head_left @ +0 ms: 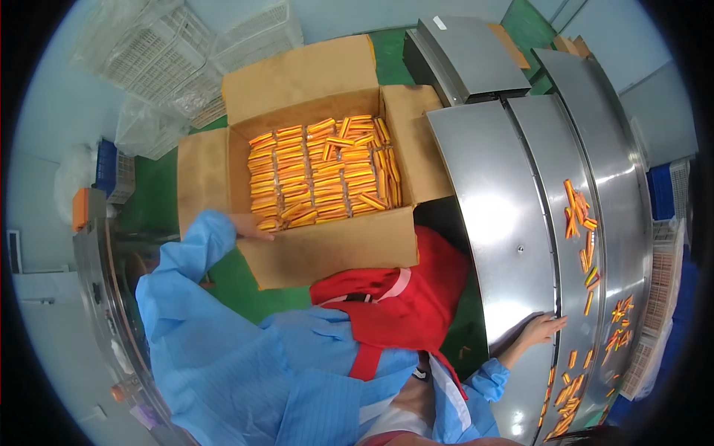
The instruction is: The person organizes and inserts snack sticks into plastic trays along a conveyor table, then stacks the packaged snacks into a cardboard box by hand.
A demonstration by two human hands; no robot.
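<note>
A big cardboard box (327,249) stands open in front of me, packed with rows of small orange-and-yellow striped packets (327,175). Several packets lie loose across the top of the rows. At the box's near left corner is my left hand (253,226), its fingers stretched over the edge beside the packets; no packet shows in it. My right hand (541,328) lies on the stainless steel table (494,215) at my right, fingers extended and holding nothing. Past its fingertips, loose striped packets (571,394) are scattered along a lower metal strip.
More packets (619,327) lie on the far metal surface. A steel housing (472,59) stands beyond the box at the right. White plastic crates (160,56) are stacked at the back left. A metal-edged counter (97,275) runs along my left. The floor (260,297) is green.
</note>
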